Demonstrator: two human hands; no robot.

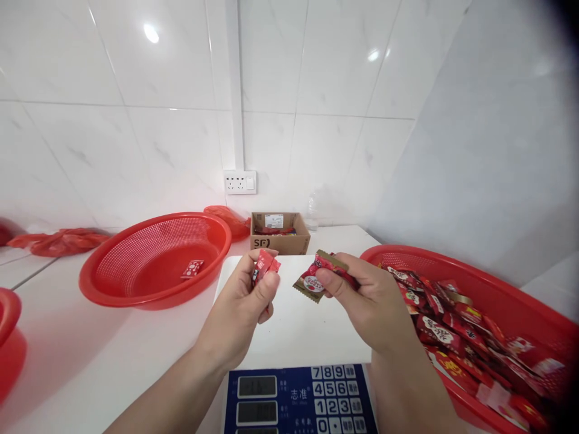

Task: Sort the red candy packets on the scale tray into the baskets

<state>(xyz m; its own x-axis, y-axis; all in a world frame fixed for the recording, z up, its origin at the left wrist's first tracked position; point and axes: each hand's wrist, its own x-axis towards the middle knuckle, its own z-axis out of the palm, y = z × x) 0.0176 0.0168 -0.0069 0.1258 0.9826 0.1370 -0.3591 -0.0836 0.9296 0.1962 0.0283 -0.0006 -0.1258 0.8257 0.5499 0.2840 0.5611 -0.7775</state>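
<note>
My left hand [246,301] is closed around a small red wrapped snack packet [263,267], pinched between thumb and fingers. In my right hand [368,295] is a red and gold wrapped snack packet [313,280] with a white label, its left end sticking out past my thumb. More red may lie behind my right fingers, but I cannot make it out. Both hands hover over the white pan [307,337] of a weighing scale. Below it shows the blue keypad panel [298,416] with number keys and dark displays.
On the left stands a red plastic basket [154,295] with one small red packet [192,269] inside. Another red basket [393,250], heaped with wrapped snacks [452,325], is at the right. A cardboard box [280,243] and red plastic bags [67,242] sit near the tiled wall.
</note>
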